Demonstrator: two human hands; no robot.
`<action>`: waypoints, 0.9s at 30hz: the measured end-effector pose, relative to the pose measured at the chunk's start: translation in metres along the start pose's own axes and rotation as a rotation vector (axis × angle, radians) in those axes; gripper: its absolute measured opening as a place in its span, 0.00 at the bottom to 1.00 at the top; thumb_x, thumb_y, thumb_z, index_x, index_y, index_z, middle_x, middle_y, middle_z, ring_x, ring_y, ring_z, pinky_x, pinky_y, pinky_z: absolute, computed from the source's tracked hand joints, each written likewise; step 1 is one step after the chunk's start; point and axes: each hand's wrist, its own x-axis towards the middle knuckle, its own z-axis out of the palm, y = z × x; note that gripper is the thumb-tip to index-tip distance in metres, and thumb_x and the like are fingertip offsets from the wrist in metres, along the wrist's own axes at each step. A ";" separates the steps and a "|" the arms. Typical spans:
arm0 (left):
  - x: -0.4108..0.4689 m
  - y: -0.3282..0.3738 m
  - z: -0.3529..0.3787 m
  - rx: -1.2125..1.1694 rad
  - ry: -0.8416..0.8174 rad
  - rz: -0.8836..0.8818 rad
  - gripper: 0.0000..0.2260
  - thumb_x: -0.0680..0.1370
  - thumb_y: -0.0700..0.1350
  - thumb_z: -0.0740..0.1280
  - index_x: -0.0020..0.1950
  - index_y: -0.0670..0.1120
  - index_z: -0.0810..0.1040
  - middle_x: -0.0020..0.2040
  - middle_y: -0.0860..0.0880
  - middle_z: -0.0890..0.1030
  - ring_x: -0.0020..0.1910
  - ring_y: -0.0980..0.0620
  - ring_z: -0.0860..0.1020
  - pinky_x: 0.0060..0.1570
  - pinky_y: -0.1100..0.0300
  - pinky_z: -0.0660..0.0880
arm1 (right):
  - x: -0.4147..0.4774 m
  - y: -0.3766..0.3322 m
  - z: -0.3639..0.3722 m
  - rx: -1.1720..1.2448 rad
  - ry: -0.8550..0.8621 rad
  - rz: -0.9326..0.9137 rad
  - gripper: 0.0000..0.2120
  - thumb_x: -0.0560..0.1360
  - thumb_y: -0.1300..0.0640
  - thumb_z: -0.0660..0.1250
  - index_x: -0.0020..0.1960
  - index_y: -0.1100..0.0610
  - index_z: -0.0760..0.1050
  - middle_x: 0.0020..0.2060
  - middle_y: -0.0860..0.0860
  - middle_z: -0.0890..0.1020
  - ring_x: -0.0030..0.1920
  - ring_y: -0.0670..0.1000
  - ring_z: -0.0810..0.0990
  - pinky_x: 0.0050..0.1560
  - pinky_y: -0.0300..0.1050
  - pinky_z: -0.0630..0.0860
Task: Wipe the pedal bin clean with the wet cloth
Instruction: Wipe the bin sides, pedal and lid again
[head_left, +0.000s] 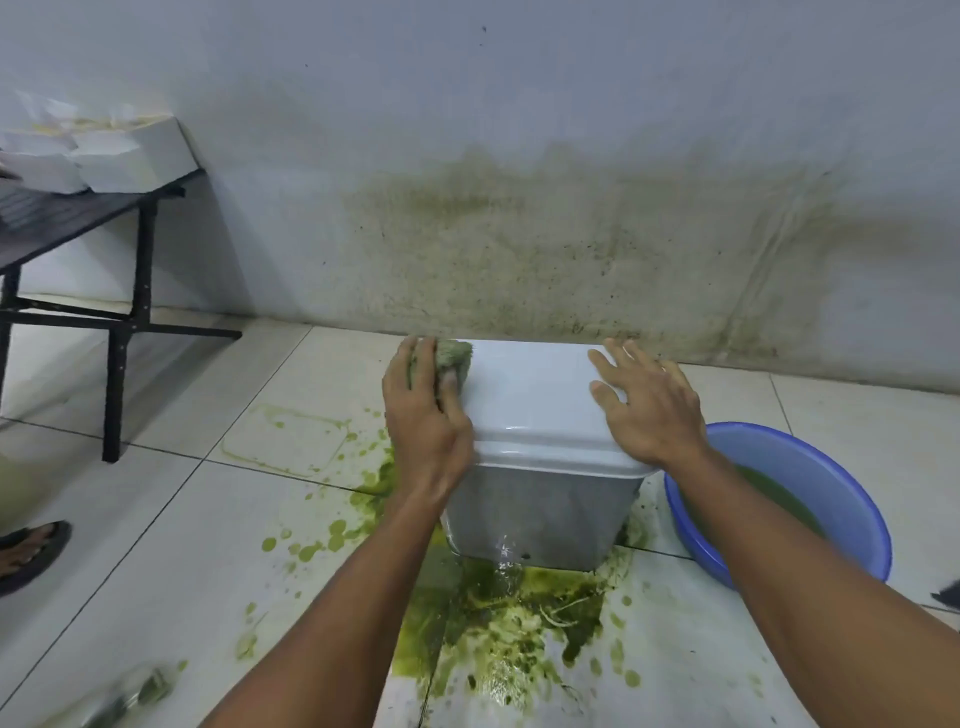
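A white pedal bin (540, 514) stands on the tiled floor against the stained wall, lid down. My left hand (423, 421) presses a green-stained wet cloth (453, 356) onto the lid's far left corner, fingers curled over it. My right hand (644, 405) lies flat with spread fingers on the right side of the lid (535, 395), holding nothing. Water runs down the bin's front onto the floor.
A green slimy puddle (519, 618) spreads over the floor in front of the bin, with splashes to the left. A blue basin (810, 467) of green water sits right of the bin. A black bench (78, 223) with white boxes stands at left. Someone's sandalled foot (28, 551) shows at the left edge.
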 end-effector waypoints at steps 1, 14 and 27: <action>0.005 -0.006 -0.001 0.033 -0.027 -0.036 0.19 0.83 0.43 0.62 0.75 0.46 0.72 0.76 0.45 0.68 0.75 0.47 0.65 0.77 0.57 0.59 | 0.000 0.000 0.000 0.003 0.001 0.002 0.23 0.83 0.44 0.52 0.78 0.42 0.60 0.80 0.42 0.57 0.80 0.45 0.51 0.79 0.51 0.47; -0.077 -0.007 0.027 0.035 -0.219 0.528 0.25 0.76 0.28 0.64 0.74 0.41 0.72 0.75 0.41 0.68 0.78 0.45 0.63 0.76 0.43 0.63 | 0.000 -0.001 -0.001 -0.005 0.000 -0.001 0.23 0.83 0.44 0.51 0.78 0.42 0.59 0.80 0.42 0.57 0.80 0.45 0.51 0.79 0.51 0.46; -0.041 -0.013 0.008 0.117 -0.039 0.096 0.19 0.83 0.46 0.61 0.75 0.46 0.72 0.78 0.47 0.66 0.77 0.45 0.62 0.77 0.49 0.59 | 0.002 -0.002 0.003 -0.011 0.024 0.013 0.23 0.83 0.44 0.51 0.78 0.41 0.60 0.79 0.41 0.57 0.80 0.45 0.52 0.80 0.52 0.48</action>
